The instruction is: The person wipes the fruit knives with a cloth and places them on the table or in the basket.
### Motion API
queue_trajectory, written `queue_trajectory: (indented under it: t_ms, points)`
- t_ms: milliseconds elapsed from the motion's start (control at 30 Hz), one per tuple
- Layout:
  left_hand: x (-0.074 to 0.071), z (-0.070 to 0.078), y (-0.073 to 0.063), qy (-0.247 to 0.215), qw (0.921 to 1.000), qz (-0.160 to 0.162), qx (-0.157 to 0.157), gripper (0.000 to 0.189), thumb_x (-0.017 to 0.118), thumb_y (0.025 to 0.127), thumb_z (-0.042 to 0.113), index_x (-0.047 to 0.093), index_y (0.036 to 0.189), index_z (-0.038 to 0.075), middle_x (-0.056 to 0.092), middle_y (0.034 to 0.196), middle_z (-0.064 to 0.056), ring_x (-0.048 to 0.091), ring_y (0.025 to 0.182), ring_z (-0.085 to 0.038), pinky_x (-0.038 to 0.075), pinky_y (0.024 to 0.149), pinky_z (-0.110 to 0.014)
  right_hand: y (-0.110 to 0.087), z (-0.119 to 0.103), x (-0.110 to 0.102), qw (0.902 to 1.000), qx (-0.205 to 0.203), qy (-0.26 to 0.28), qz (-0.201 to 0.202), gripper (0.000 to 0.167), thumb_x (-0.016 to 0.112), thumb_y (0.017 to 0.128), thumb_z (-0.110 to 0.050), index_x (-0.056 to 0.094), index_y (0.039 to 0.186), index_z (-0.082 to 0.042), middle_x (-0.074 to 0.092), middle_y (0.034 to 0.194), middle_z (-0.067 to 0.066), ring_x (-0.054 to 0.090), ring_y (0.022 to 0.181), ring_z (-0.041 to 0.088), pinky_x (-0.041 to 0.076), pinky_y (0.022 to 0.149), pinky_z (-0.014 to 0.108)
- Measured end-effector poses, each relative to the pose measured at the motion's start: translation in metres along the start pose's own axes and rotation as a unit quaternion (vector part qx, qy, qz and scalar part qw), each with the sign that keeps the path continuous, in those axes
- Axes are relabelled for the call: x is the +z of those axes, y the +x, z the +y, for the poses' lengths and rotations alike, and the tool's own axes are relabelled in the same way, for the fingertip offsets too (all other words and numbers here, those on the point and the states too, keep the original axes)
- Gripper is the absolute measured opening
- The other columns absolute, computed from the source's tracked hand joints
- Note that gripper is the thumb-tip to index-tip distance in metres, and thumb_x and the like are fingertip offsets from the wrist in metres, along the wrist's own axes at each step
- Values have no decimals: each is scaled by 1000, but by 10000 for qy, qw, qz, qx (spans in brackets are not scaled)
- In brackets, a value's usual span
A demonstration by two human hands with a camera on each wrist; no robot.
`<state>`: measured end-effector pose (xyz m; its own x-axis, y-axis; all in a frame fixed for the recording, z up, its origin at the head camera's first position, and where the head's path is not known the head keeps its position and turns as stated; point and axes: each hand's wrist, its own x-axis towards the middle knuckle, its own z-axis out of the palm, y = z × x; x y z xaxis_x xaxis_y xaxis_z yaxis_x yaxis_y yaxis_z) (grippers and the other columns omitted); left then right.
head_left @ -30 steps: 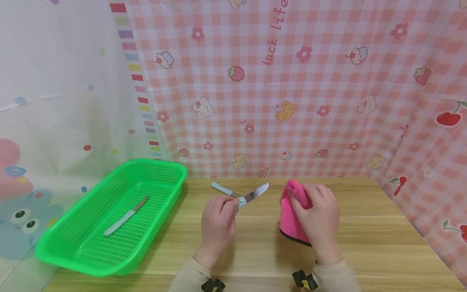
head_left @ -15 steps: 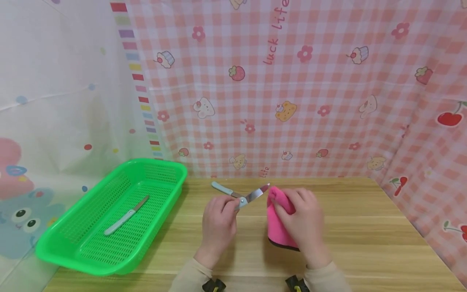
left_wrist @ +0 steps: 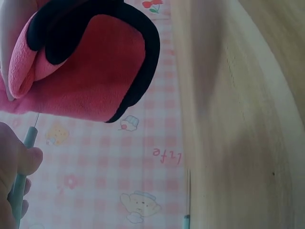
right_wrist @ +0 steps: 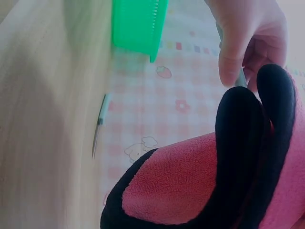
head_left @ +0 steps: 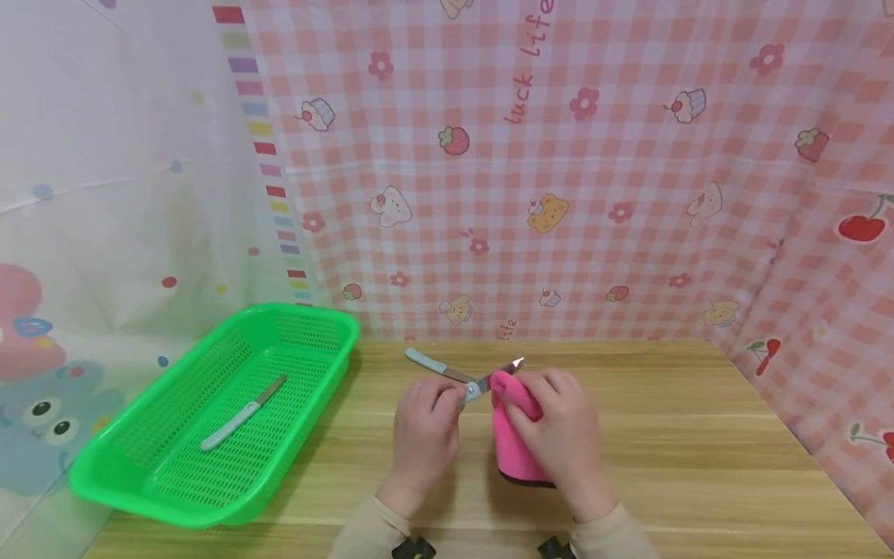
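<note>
My left hand (head_left: 427, 423) grips the light blue handle of a small knife (head_left: 473, 391), its blade pointing up to the right. A pink cloth (head_left: 517, 450) with black edging is folded in my right hand (head_left: 567, 427), pinched between thumb and fingers. The cloth's top fold overlaps the middle of the blade, and only the shiny tip shows beyond it. From the left wrist view, the cloth (left_wrist: 109, 67) hangs close above the end of the held knife's handle (left_wrist: 30, 138). A second blue-handled knife (head_left: 424, 359) lies on the table behind the left hand.
On the left stands a green perforated basket (head_left: 335, 373) with a third blue-handled knife (head_left: 233, 425) lying in it. The wooden table (head_left: 698, 442) meets a pink checked curtain (head_left: 628, 256) at the back and right.
My right hand has moved left with the pink cloth, bringing it from apart from the knife to over its blade. The left hand has stayed nearly in place, shifting slightly right.
</note>
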<state>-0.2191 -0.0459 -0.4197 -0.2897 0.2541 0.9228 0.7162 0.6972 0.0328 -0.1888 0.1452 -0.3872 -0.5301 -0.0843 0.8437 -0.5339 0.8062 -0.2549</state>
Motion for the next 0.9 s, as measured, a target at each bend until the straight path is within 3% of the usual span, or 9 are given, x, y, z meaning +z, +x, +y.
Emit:
queue_trajectory:
  t_ms: [333,900]
  points:
    - [1,6,2,-54,9996,99,242,5,67,87,4,65,91,5,60,89,-6,56,74,-22,47,61,-33,-3,-3,4,10000,-91,21,17,27,87,71,-17,74,93,-11,64,85,4,59,76,22,51,62,35]
    - [1,14,3,-57,9997,24,248,4,65,87,3,66,91,5,59,90,-6,56,75,-22,46,62,-33,-4,-2,7,9999,-58,-1,119,28,89,69,-16,74,92,-9,63,83,4,59,75,22,50,62,37]
